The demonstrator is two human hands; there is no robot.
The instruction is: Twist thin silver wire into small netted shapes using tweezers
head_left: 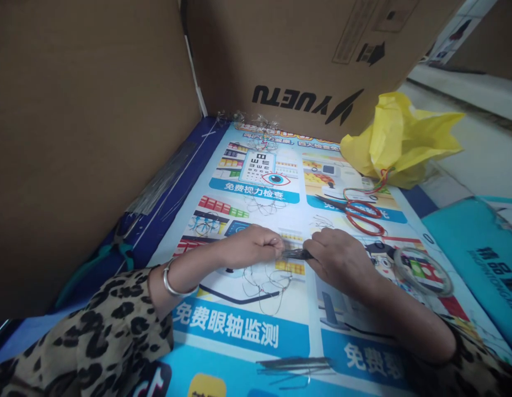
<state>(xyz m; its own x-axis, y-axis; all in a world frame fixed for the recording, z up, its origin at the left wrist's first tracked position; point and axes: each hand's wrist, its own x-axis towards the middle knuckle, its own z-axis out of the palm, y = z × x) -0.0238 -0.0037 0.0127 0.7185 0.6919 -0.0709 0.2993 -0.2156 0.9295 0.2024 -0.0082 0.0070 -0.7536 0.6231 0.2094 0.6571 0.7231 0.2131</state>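
Observation:
My left hand (262,244) is closed in a pinch on a thin wire whose end I can barely make out. My right hand (338,256) is wrapped around small pliers (297,253); their dark metal jaws point left and meet the left fingertips, while the grip is hidden in my fist. Just below the hands, a looped wire shape (267,284) shows against the printed poster (243,322); I cannot tell whether it hangs from my fingers or lies flat. Nearer to me rests a small bunch of straight wires (297,364).
Red-handled scissors (363,218) lie beyond my right hand, near a yellow bag (398,140). At right are a clear tape roll (423,270) and a teal package (479,248). Teal-handled pliers (119,248) and straight wires (160,179) lie left. Cardboard walls (280,49) enclose the back and left.

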